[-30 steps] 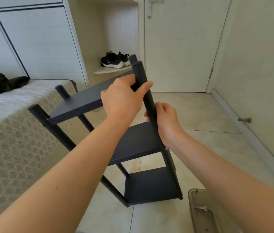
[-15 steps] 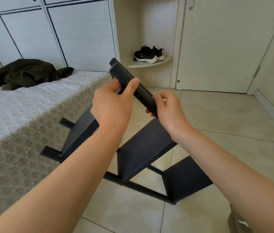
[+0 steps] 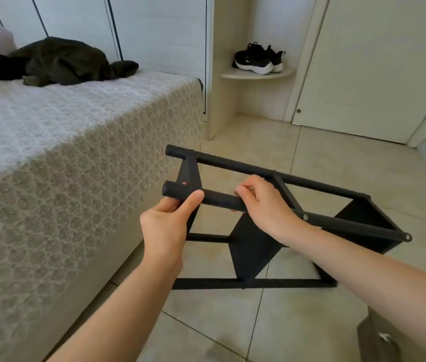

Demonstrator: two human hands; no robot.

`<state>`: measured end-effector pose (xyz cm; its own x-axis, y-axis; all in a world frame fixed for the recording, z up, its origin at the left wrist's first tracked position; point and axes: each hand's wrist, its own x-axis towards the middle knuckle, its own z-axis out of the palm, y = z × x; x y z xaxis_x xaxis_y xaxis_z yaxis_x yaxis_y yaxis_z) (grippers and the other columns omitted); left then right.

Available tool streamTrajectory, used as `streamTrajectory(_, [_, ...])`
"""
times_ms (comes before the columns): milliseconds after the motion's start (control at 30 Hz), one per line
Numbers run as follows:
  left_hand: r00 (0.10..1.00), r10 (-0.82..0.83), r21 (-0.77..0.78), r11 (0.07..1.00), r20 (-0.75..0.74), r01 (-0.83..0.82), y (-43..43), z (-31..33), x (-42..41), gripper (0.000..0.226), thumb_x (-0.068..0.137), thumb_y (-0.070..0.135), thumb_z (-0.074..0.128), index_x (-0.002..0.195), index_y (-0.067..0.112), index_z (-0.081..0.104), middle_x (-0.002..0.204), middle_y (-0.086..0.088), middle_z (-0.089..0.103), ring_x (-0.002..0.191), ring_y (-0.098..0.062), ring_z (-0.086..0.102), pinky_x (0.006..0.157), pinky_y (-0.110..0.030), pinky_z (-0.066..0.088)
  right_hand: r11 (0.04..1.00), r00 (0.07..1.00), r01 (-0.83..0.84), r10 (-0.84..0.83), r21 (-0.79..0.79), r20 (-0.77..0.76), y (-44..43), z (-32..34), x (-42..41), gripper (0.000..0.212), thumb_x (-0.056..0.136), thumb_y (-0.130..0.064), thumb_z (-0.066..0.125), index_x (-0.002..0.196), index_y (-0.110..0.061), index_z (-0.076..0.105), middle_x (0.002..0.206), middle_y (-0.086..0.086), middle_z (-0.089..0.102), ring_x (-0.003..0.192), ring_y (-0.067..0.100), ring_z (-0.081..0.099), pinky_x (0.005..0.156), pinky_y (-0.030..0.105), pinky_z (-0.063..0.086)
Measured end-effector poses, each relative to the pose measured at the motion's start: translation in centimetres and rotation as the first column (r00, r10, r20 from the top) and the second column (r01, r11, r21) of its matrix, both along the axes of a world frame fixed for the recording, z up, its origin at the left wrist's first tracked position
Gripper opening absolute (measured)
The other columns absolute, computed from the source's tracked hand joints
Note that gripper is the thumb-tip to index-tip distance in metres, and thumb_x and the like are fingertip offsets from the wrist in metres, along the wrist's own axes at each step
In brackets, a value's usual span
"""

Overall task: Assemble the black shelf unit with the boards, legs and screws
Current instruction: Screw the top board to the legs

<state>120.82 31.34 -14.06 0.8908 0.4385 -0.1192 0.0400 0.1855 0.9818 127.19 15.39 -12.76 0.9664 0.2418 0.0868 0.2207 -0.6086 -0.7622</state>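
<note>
Fingers [image 3: 244, 191] of your right hand [image 3: 264, 202] curl over the top of the near leg [image 3: 219, 201], about mid-span, with the thumb hidden under it. Your left hand [image 3: 166, 222] grips the same leg close to its free end. Its thumb [image 3: 192, 202] lies across the front and fingertips just show behind the rod. Both hands are closed round that one leg, with a short bare stretch of rod between them.

Head view: the shelf unit [image 3: 251, 246] lies on its side, legs running roughly left to right, three boards standing edge-on. The leg you hold is the upper near one. The far leg [image 3: 272, 171] runs parallel behind your right hand, untouched. The lowest leg [image 3: 253, 283] sits down by the tiled floor [image 3: 298, 330]; contact with the tiles can't be confirmed. Two screw heads [image 3: 305, 217] show on the held leg right of your right wrist, one of them at the far end.

The unit's left end is just beside the bed [image 3: 76, 158]; touching or not, can't tell. Dark clothes [image 3: 68, 61] lie on the bed top. Black shoes [image 3: 259, 60] sit on a corner shelf [image 3: 259, 74] at the back, beside the door [image 3: 376, 61]. A dark box [image 3: 379, 338] cuts into the bottom right corner, contents unclear.
</note>
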Motion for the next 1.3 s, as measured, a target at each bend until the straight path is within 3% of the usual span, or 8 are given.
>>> streamTrajectory(167, [0.993,-0.030,-0.146,0.989,-0.114,0.013,0.4,-6.9,-2.1,0.032,0.074,0.026,0.082,0.105,0.022,0.077,0.113,0.009,0.075,0.111,-0.012,0.067,0.102,-0.031,0.048,0.987,0.995,-0.064,0.052,-0.146,-0.087,-0.4,-5.4,-1.1,0.013,0.104,-0.025,0.043,0.106,-0.017,0.053,0.090,-0.010,0.054,0.084,0.002,0.053,0.068,0.006,0.037])
streamTrajectory(333, [0.982,-0.042,-0.262,0.965,-0.186,-0.008,0.3,-11.4,-3.6,0.061,0.056,0.037,0.083,0.112,0.014,0.075,0.106,0.009,0.077,0.112,-0.018,0.068,0.112,-0.041,0.043,0.966,0.982,-0.142,0.111,-0.214,-0.152,-0.5,-10.0,-2.0,0.017,0.104,-0.028,0.042,0.105,-0.015,0.054,0.091,-0.004,0.058,0.088,0.011,0.057,0.076,0.019,0.045])
streamTrajectory(533, [0.978,-0.087,-0.313,0.949,-0.192,0.023,0.9,-13.9,-3.3,0.054,0.070,0.021,0.073,0.122,0.005,0.068,0.107,0.016,0.076,0.102,-0.004,0.071,0.108,-0.035,0.044,0.963,0.983,-0.167,0.145,-0.210,-0.115,-0.1,-12.4,-2.4,0.015,0.105,-0.028,0.040,0.099,-0.018,0.049,0.082,-0.005,0.053,0.086,0.023,0.054,0.082,0.036,0.044])
streamTrajectory(767, [0.972,-0.083,-0.130,0.990,-0.221,0.055,3.1,-15.3,-2.5,0.054,0.056,0.028,0.084,0.106,0.012,0.076,0.115,0.001,0.076,0.110,-0.017,0.070,0.104,-0.038,0.049,0.934,0.973,-0.214,0.180,-0.285,-0.141,0.0,-12.3,-1.5,0.015,0.105,-0.027,0.037,0.101,-0.018,0.049,0.085,-0.003,0.057,0.085,0.021,0.057,0.087,0.035,0.043])
streamTrajectory(933, [0.961,-0.149,0.243,0.948,-0.234,0.206,4.8,-14.6,-2.1,0.027,0.071,0.010,0.086,0.096,0.013,0.075,0.099,0.014,0.077,0.087,-0.001,0.071,0.077,-0.015,0.055,0.913,0.950,-0.298,0.258,-0.278,-0.174,0.2,-11.2,0.1,0.018,0.105,-0.025,0.038,0.103,-0.017,0.054,0.093,-0.005,0.062,0.078,0.001,0.057,0.071,0.017,0.046])
streamTrajectory(1067, [0.941,-0.218,0.596,0.730,-0.260,0.334,6.0,-13.5,-1.4,0.021,0.074,0.030,0.086,0.087,0.024,0.071,0.081,0.008,0.070,0.073,-0.003,0.061,0.064,-0.013,0.045,0.914,0.935,-0.354,0.350,-0.199,-0.056,2.4,-11.5,2.9,0.019,0.105,-0.021,0.040,0.103,-0.013,0.057,0.091,-0.006,0.059,0.079,0.000,0.055,0.067,0.017,0.042])
streamTrajectory(1167, [0.855,-0.295,0.769,0.379,-0.426,0.514,6.6,-12.0,-0.6,0.028,0.082,0.056,0.065,0.089,0.029,0.058,0.073,0.006,0.059,0.070,-0.012,0.054,0.060,-0.028,0.042,0.913,0.924,-0.372,0.382,-0.165,0.027,4.3,-12.5,5.4,0.020,0.105,-0.020,0.041,0.103,-0.010,0.058,0.094,-0.004,0.059,0.089,0.011,0.054,0.074,0.018,0.042])
streamTrajectory(1300, [0.706,-0.273,0.738,-0.023,-0.653,0.674,6.9,-10.3,0.7,0.033,0.085,0.071,0.033,0.083,0.038,0.032,0.067,0.004,0.047,0.062,-0.013,0.047,0.052,-0.025,0.030,0.904,0.898,-0.399,0.419,-0.155,0.133,6.6,-13.1,8.6,0.019,0.103,-0.014,0.044,0.098,-0.007,0.061,0.093,-0.002,0.059,0.087,0.009,0.050,0.076,0.008,0.036])
